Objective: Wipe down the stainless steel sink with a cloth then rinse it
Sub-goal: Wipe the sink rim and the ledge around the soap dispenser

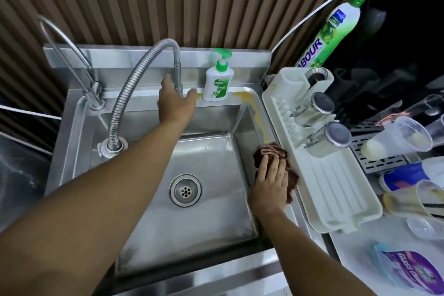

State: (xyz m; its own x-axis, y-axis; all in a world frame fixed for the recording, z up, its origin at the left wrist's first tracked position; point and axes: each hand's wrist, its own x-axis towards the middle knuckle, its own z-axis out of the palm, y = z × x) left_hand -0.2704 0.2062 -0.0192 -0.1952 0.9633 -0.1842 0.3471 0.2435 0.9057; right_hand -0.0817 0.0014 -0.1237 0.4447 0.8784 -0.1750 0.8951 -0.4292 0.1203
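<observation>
The stainless steel sink fills the middle of the view, with a round drain in its basin. A yellow-orange stain runs along the back right rim and down the right edge. My right hand presses flat on a brown cloth on the sink's right rim, fingers straight. My left hand reaches across the basin, fingers spread, around the downward end of the flexible hose tap; whether it touches the spout is unclear.
A Dettol soap pump bottle stands on the back ledge. A second thin tap rises at back left. A white drying rack with steel cups sits right of the sink, then plastic cups, a green dish-liquid bottle and a purple packet.
</observation>
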